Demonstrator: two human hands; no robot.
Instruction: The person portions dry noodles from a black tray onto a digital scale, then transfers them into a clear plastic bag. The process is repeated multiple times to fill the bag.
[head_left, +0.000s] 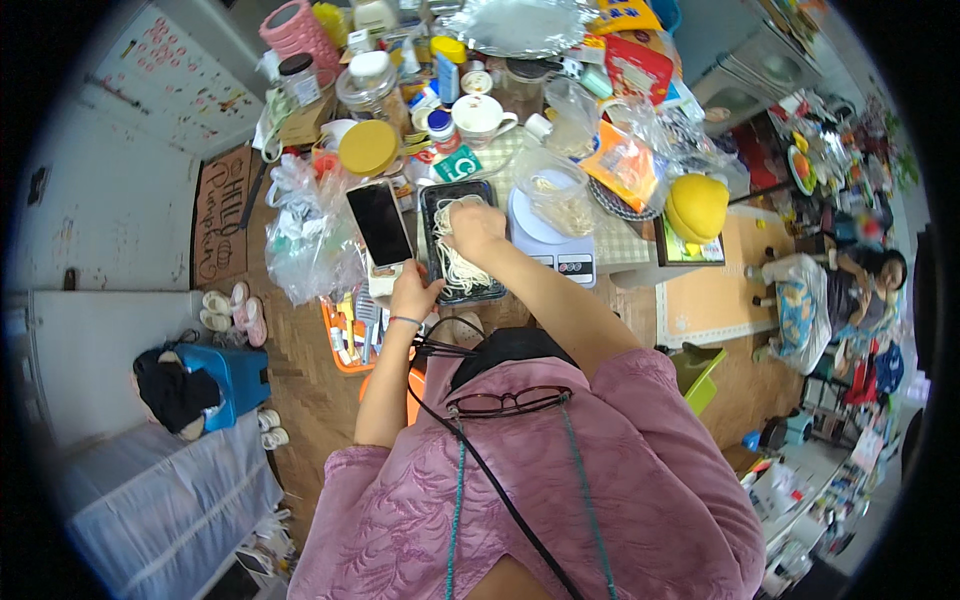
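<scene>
A black plastic tray (495, 291) of pale noodles (463, 271) lies at the table's near edge. My right hand (477, 229) reaches down into the noodles, its fingertips hidden, so its grip cannot be told. At the tray's lower left is my left hand (417, 292), beside a smartphone (380, 225) with a dark screen; whether it holds the tray's rim is unclear. A white kitchen scale (538, 217) stands just right of the tray, and a clear plastic bag with noodles (568, 206) rests partly on it.
Jars, a white mug (478, 118) and packets crowd the table's far side. Plastic bags (300, 232) lie at left, above an orange basket (335, 352) of tools. A yellow rounded object (697, 208) sits at the right corner. Another person (855, 292) sits farther right.
</scene>
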